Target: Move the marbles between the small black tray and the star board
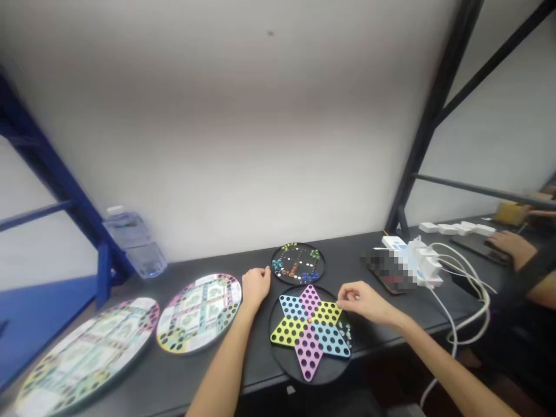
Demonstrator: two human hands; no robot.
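A star-shaped Chinese checkers board point(309, 321) in pink, blue and yellow, dotted with holes, lies in a round black tray point(290, 370). My right hand point(358, 298) is at the tip of its upper right yellow point, thumb and fingers pinched together; anything between them is too small to make out. Loose clear marbles point(345, 333) lie along the tray's right side. Behind it sits a second round black tray point(297, 263) with marbles grouped by colour. Beside that tray, on its left, my left hand point(256, 284) rests with curled fingers, their inside hidden.
Two round printed game boards point(200, 313) lie at left. A clear plastic box point(139, 243) stands by the blue frame. At right are a phone-like dark item point(386, 269), white chargers point(423, 260) and looping cables point(478, 289). Farther right, another person's hand point(512, 246) is visible.
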